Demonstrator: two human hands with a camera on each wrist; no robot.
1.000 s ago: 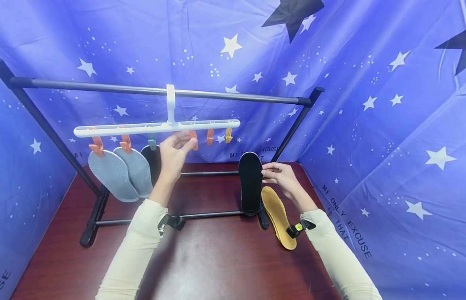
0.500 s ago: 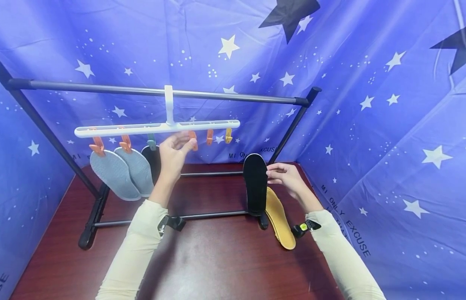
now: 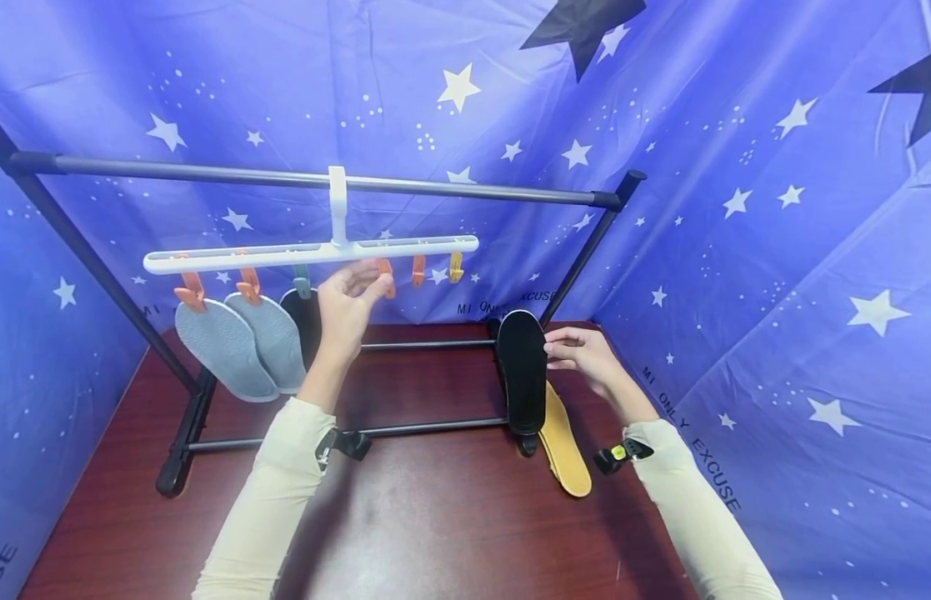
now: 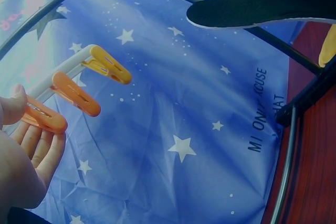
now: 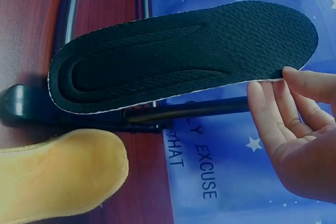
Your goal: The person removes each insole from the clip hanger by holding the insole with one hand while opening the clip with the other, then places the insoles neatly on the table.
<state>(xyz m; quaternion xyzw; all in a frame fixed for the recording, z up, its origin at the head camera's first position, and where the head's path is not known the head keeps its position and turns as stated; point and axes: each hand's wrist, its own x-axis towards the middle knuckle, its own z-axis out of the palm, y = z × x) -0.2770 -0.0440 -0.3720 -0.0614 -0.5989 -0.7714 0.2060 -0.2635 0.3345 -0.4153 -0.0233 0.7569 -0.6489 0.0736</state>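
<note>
Head view: in front of me, a person's left hand [image 3: 345, 310] pinches an orange clip [image 3: 386, 281], fourth from the left on a white hanger [image 3: 420, 246], hooked over a dark rack [image 3: 465, 190]. To the right and lower, well apart from the clip, the right hand [image 3: 587, 360] pinches a black insole [image 3: 523, 367] by its side edge, holding it nearly upright. Partly behind it, a yellow insole [image 3: 567, 446] lies on the red-brown table [image 3: 420, 525]. At the hanger's left end hang two overlapping grey insoles [image 3: 223, 348]; beside them a green clip [image 3: 302, 282] holds a dark insole [image 3: 306, 317], part-hidden by the left arm.

Left wrist view: the thumb lies over the orange clip, the other fingers beneath. I cannot tell whether its jaws are parted. A second orange clip and a yellow clip [image 4: 107, 66] line up beyond.

Right wrist view: thumb and fingertips grip the black insole's rim near its wider end; the yellow insole is near its narrower end.
</note>
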